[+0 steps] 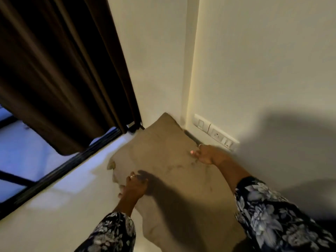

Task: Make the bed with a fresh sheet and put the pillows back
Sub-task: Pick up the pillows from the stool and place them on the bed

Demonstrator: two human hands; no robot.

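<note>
A tan pillow (pixel 163 160) lies flat in the corner of the room, its far tip pointing toward twelve o'clock where the two cream walls (pixel 254 60) meet. Faint dark smudges mark its cover near the right side.

The left hand (pixel 133 185) sits on the pillow's edge at about eight o'clock from the pillow's middle. Its fingers curl over that edge and grip it; a ring shows on one finger. The fabric bunches just beyond the hand, toward ten o'clock. The hand throws a dark shadow across the pillow toward four o'clock.

The right hand (pixel 205 154) is at the pillow's right edge, at about two o'clock from its middle, close against the wall. Its fingers reach toward the left and down onto the fabric, and a ring shows here too. Motion blur hides the fingertips, so I cannot tell whether this hand pinches the pillow or only presses on it.

Both forearms wear dark sleeves (pixel 272 220) with a pale floral print.

A white switch and socket plate (pixel 216 131) is fixed low on the right wall, just past the right hand toward one o'clock. A dark brown curtain (pixel 60 70) hangs at ten o'clock, and below it a window (pixel 21 157) with a black frame shows bluish light.
</note>
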